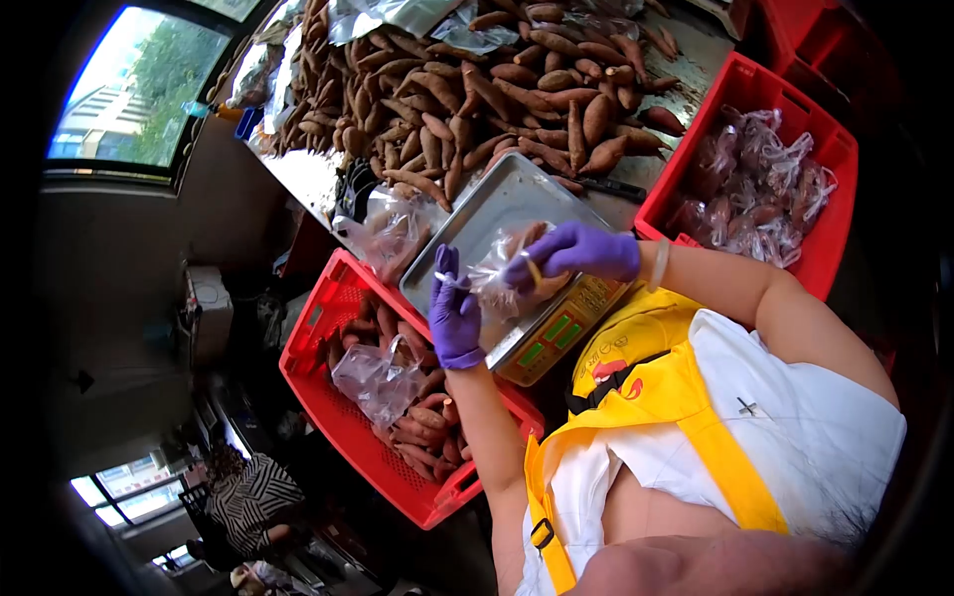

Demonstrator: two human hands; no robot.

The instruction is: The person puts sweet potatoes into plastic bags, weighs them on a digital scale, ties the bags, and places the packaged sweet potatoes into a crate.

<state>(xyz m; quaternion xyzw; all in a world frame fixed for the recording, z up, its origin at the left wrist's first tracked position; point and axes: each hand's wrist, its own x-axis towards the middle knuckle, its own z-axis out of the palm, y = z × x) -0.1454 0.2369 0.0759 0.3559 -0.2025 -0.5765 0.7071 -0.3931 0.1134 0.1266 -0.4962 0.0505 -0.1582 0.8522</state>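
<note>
My left hand (457, 316), in a purple glove, pinches a twisted end of a clear plastic bag (497, 282). My right hand (584, 253), gloved alike, has its fingers closed on the other side of that bag. Reddish-brown sweet potatoes seem to be inside, partly hidden by my fingers. The bag is over the metal tray (484, 214) of a weighing scale, whose display (550, 343) glows green; whether it touches the tray I cannot tell.
Behind the scale, a big heap of sweet potatoes (467, 99) covers the table. A red crate (397, 477) at left holds loose sweet potatoes and a plastic bag. Another red crate (840, 199) at right contains several tied bags. Clear bags (393, 230) lie beside the scale. A person (253, 497) is far left.
</note>
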